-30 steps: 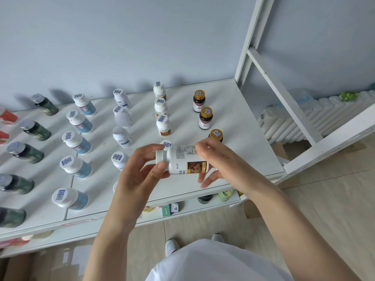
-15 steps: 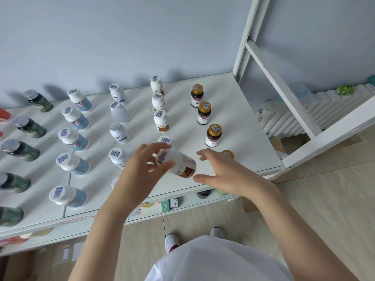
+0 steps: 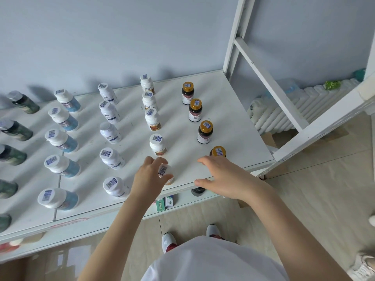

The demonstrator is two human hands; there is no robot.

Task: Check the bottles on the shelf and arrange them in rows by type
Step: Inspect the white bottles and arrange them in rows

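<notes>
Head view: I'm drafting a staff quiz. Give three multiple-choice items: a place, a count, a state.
1. Where is the bottle in the left hand?
A) near end of the row next to the gold caps
B) among the green bottles
C) on the floor
2. How many gold caps show?
A) two
B) four
C) six
3. How is the right hand?
A) gripping a bottle
B) a fist
C) open, empty
Answers: A, it lines up with four white caps. B, four in one row, the nearest half hidden. C, fingers spread, nothing held.
</notes>
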